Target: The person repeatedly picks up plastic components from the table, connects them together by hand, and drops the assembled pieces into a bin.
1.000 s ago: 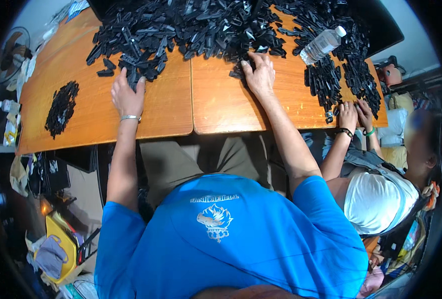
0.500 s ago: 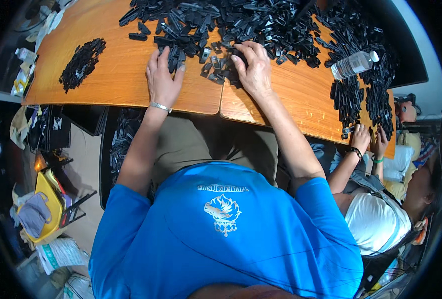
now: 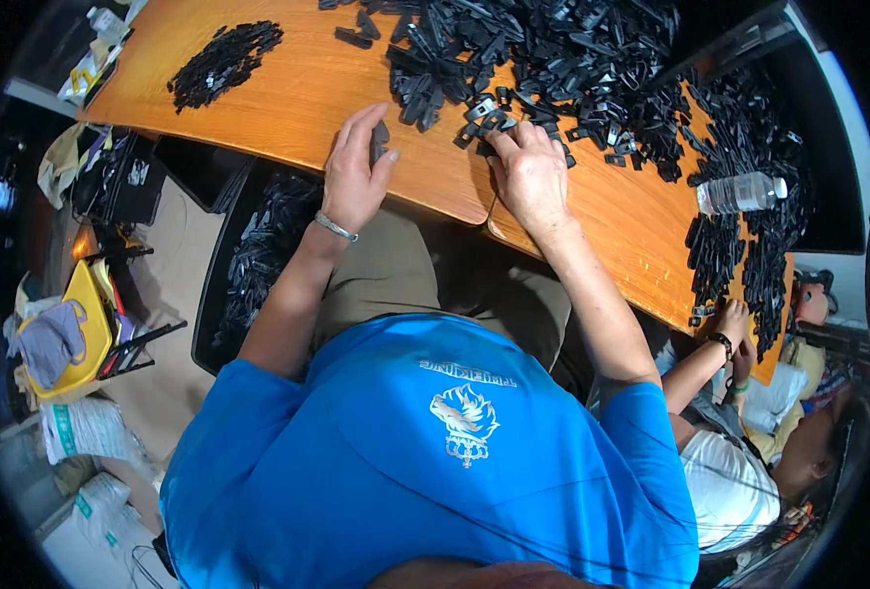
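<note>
Currently your left hand [image 3: 356, 172] pins one small black plastic part [image 3: 380, 140] under curled fingers at frame centre; your right hand [image 3: 528, 172] lies flat, fingertips in the heap [image 3: 543, 59] above. Parts look light, stiff, slick: pinch by long edges.

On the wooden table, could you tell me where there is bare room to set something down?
Bare wood lies between the small black pile and the left hand, and between the right hand and the bottle. The big heap of black parts crowds the far side.
</note>
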